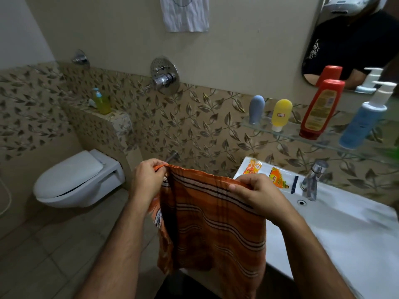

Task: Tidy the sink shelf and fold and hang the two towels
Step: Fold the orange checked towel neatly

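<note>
An orange striped towel (211,223) hangs doubled in front of me, held up by its top edge. My left hand (146,180) pinches the left top corner. My right hand (257,195) grips the right top corner. A white striped towel (185,12) hangs on the wall at the top. On the glass shelf (287,134) stand a grey bottle (256,108), a yellow bottle (280,114), a red bottle (321,108) and a blue pump bottle (362,121).
The white sink (349,229) with a chrome tap (313,180) is at the right; orange sachets (265,173) lie on its back rim. A toilet (75,180) is at the left, a yellow soap bottle (102,102) on the ledge above it. A mirror (349,39) hangs top right.
</note>
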The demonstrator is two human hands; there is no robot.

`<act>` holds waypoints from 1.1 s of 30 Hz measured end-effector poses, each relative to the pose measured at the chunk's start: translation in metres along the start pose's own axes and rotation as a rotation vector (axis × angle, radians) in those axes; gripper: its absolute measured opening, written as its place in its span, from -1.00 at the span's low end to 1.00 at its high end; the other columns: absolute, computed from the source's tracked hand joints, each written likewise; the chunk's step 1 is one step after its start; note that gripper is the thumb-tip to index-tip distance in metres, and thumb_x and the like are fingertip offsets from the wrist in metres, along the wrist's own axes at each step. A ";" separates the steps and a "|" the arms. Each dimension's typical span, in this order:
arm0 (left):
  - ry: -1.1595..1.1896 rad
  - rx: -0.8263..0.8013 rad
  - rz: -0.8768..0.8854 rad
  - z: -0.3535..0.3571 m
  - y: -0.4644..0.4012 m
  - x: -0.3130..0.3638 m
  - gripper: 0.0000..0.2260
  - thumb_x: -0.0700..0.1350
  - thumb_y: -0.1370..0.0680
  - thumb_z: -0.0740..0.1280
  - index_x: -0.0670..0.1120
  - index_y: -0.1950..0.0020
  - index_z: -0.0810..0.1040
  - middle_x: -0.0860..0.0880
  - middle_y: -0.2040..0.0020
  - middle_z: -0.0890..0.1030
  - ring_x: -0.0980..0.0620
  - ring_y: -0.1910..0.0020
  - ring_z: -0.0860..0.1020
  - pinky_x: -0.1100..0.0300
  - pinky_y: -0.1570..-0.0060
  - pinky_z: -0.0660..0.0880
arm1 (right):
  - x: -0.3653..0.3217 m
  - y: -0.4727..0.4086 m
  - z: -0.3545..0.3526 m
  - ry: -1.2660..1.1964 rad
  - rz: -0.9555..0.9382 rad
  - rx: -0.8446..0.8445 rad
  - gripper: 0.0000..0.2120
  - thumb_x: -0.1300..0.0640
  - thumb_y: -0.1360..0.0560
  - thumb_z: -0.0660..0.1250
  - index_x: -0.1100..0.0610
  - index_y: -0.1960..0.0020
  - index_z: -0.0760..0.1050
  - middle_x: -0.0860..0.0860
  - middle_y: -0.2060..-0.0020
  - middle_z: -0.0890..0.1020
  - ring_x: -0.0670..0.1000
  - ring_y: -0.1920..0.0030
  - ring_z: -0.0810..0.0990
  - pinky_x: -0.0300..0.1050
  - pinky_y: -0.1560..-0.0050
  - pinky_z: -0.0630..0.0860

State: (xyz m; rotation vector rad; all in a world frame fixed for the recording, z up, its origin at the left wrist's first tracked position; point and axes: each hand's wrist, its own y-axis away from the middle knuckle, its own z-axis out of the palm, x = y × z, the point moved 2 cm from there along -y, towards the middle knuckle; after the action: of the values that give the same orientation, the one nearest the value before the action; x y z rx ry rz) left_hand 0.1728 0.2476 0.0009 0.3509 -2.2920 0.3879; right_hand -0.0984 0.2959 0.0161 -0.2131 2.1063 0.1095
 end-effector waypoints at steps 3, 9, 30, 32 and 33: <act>-0.019 -0.035 -0.024 0.006 0.004 -0.007 -0.88 -0.17 -0.51 0.36 0.01 0.11 0.67 0.02 0.15 0.66 0.05 0.15 0.56 0.22 0.30 0.36 | -0.005 -0.003 0.001 0.033 -0.035 0.179 -0.84 0.08 -0.49 0.44 -0.01 0.27 0.64 -0.07 0.36 0.67 -0.11 0.28 0.63 -0.16 0.24 0.53; -0.018 -0.024 -0.037 0.007 0.013 -0.016 -0.89 -0.16 -0.52 0.37 0.00 0.07 0.68 0.05 0.13 0.63 0.13 0.17 0.49 0.36 0.33 0.31 | -0.001 -0.007 -0.006 0.237 0.118 0.138 -0.82 0.06 -0.35 0.57 -0.01 0.36 0.60 -0.09 0.41 0.64 -0.09 0.30 0.61 -0.17 0.28 0.50; -0.061 -0.087 0.017 0.012 0.009 -0.015 -0.91 -0.14 -0.50 0.41 0.05 0.14 0.66 0.08 0.19 0.62 0.12 0.19 0.52 0.26 0.32 0.35 | 0.016 0.005 -0.011 0.105 0.264 -0.117 -0.89 0.06 -0.47 0.47 0.09 0.16 0.62 0.06 0.26 0.70 0.01 0.24 0.69 -0.10 0.22 0.62; -0.068 -0.118 -0.010 0.014 0.006 -0.019 -0.90 -0.14 -0.50 0.41 0.06 0.16 0.65 0.08 0.18 0.63 0.08 0.15 0.54 0.21 0.25 0.35 | 0.013 0.005 -0.010 0.034 0.268 -0.124 -0.85 0.05 -0.50 0.44 0.12 0.17 0.66 0.10 0.24 0.72 0.04 0.23 0.69 -0.06 0.16 0.61; -0.072 -0.141 -0.023 0.015 0.005 -0.021 -0.89 -0.15 -0.50 0.41 0.06 0.18 0.64 0.08 0.19 0.63 0.07 0.14 0.55 0.21 0.24 0.35 | 0.011 0.004 -0.010 -0.029 0.260 -0.109 -0.83 0.07 -0.52 0.42 0.13 0.19 0.67 0.11 0.26 0.72 0.03 0.27 0.68 -0.08 0.18 0.61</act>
State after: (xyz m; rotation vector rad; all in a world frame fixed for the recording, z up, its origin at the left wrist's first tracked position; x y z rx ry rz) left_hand 0.1753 0.2491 -0.0252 0.3239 -2.3676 0.2036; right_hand -0.1128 0.2967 0.0117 -0.0005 2.0921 0.3808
